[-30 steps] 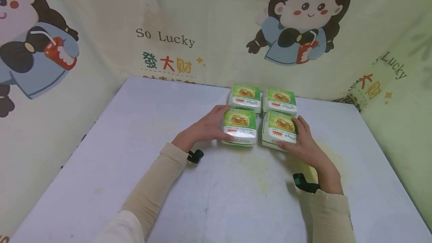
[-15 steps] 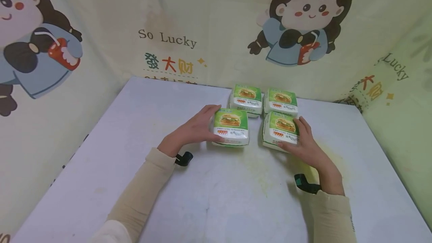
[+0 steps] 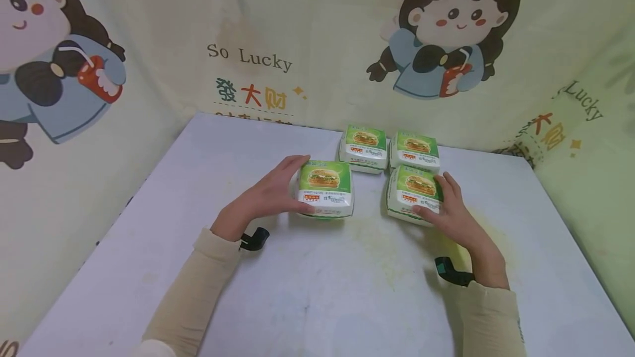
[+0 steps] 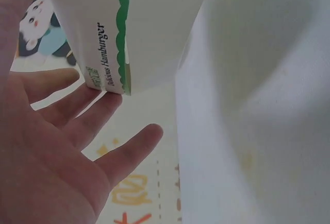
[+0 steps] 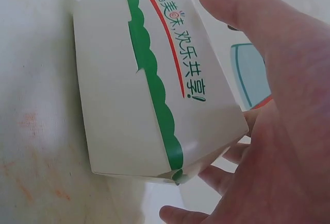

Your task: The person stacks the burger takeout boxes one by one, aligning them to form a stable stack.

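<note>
Fingers of the left hand (image 3: 265, 194) have travelled leftward since the earlier frame, grasping the left box (image 3: 324, 189), seemingly just off the bench (image 3: 317, 291); those of the right hand (image 3: 458, 222) grip the right box (image 3: 410, 187) just before the rear boxes (image 3: 364, 150). Light, even pressure should avoid crushing. Both lids face up, green halves toward the wall cloth (image 3: 327, 70), nearly square without a clear long axis.

left arm (image 3: 190, 293): slants forward and inward, sleeved
left hand (image 3: 268, 194): thumb (image 3: 301, 207) and fingers (image 4: 95, 118) apart, gripping
right arm (image 3: 492, 318): extends straight forward, sleeved
right hand (image 3: 457, 218): angled inward, thumb (image 3: 426, 214) and fingers (image 3: 450, 185) gripping
</note>
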